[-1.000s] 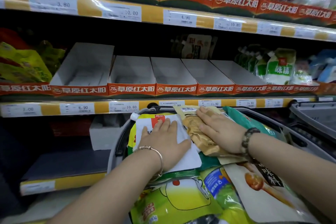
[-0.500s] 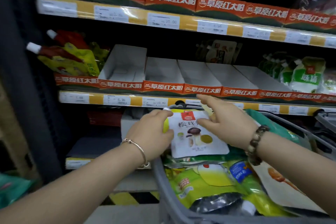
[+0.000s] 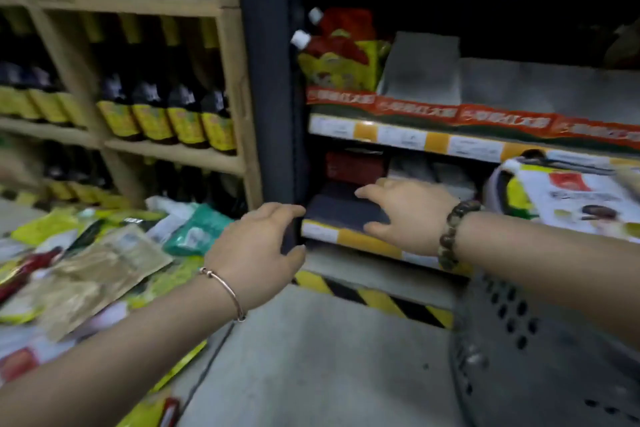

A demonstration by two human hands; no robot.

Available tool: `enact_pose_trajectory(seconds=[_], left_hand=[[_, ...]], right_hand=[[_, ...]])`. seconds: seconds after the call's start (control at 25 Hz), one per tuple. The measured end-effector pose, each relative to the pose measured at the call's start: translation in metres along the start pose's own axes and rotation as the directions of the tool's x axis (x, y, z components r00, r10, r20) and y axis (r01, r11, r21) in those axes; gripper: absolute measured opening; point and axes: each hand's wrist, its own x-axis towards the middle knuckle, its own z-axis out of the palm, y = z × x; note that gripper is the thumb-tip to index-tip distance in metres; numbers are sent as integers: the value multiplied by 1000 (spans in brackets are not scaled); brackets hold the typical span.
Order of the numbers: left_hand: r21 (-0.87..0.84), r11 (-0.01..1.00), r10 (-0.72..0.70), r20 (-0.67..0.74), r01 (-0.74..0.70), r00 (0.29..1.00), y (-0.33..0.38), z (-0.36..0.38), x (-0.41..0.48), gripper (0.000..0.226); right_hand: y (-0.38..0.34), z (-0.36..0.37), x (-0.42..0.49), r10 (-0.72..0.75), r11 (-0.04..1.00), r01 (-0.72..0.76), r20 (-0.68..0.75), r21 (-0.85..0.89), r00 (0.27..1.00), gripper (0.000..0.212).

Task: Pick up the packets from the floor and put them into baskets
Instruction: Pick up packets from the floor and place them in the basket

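My left hand (image 3: 256, 253) and right hand (image 3: 410, 215) hang empty, fingers (image 3: 280, 211) loosely spread; packets (image 3: 104, 264) lie on the floor at nine o'clock, basket (image 3: 540, 340) at four.

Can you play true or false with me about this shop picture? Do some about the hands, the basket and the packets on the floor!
1. The left hand and the right hand both hold nothing. True.
2. The grey basket is empty. False: packets lie in it, with a white packet on top.
3. A pile of packets lies on the floor at the left. True.
4. The bead bracelet is on the left wrist. False: it is on the right wrist; the left wrist wears a thin bangle.
5. The bottles on the wooden shelf have yellow labels. True.
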Motion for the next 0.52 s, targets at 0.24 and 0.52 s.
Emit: enact_pose_trajectory(seconds=[0.24,0.52], left_hand=[[102,970,-224,7,222,975,-92,13,-100,55],[160,840,-533,59,519,844,-166,64,-213,57]], right_hand=[[-119,85,31,-156,985,149,81,93,984,39],[-228,205,33,-255,949,173,319,264,913,40]])
